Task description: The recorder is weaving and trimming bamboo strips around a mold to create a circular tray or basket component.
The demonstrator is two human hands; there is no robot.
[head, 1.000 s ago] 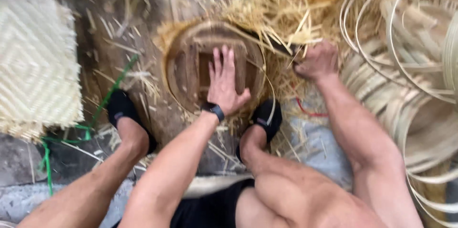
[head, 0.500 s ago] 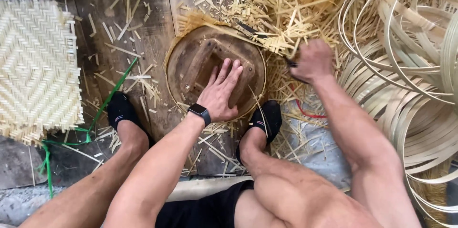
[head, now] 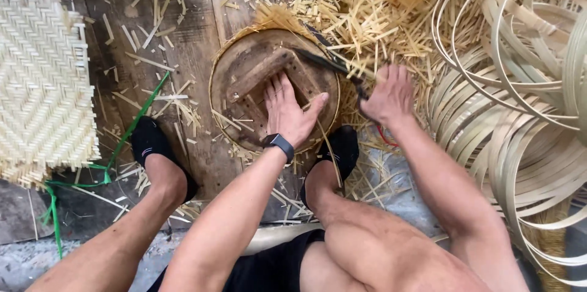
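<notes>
Seated low, the person has both bare knees in the near foreground, feet in black slip-on shoes point(head: 153, 145) planted on a dark plank floor point(head: 189, 47).

Left hand point(head: 287, 108): flat on a round wooden block point(head: 251, 78), fingers extended and close together, thumb splayed out to the right; black wristwatch point(head: 278, 143) on the wrist. A thin bamboo hoop rims the block.

Right hand point(head: 388, 96): closed in a fist around the handle of a dark knife point(head: 324, 62), blade lying across the block's upper right edge, pointing up-left.

Handling judgement: the block looks thick and heavy, stiff, rough-faced (unlikely to slip), best pressed from the top or lifted by its rim. The knife is rigid and sharp; take it by the handle only.

Farther out: woven bamboo mat point(head: 43, 84) at left, green strap point(head: 122, 145) beside it, loose bamboo shavings point(head: 367, 4) beyond the block, coiled bamboo strips point(head: 520, 96) at right, springy and light by the look.
</notes>
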